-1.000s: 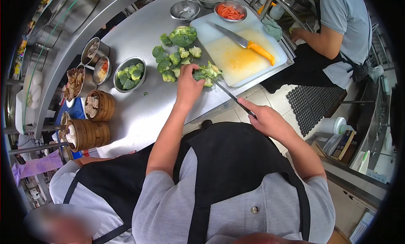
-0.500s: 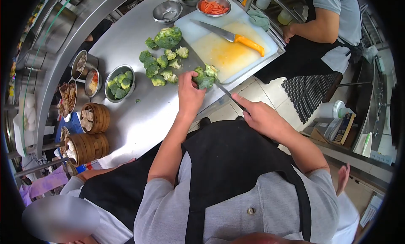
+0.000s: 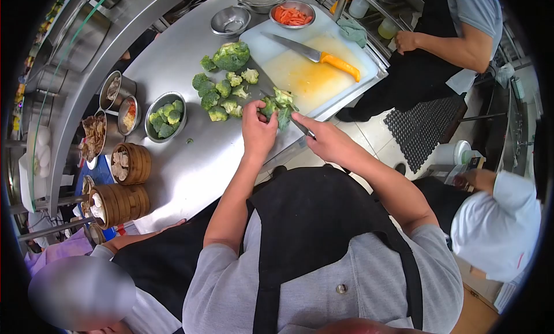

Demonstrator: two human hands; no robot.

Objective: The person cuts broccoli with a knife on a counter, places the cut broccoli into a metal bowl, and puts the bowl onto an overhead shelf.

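My left hand is closed with its fingertips on a piece of broccoli that has a pale stem and a hanging leaf. My right hand grips a dark-handled knife, its blade partly hidden behind the broccoli. Just beyond my left hand, several cut broccoli florets lie on the steel table, with a larger broccoli head behind them. A steel bowl holding more broccoli florets stands to the left.
A white cutting board carries a yellow-handled knife. Behind it are a bowl of orange-red strips and a steel bowl. Bamboo steamers stand at left. Co-workers are at lower left, upper right and lower right.
My right hand has moved in toward the broccoli with the knife, whose blade now reaches behind the piece. The co-worker at upper right has shifted, and another has come into view at lower right.
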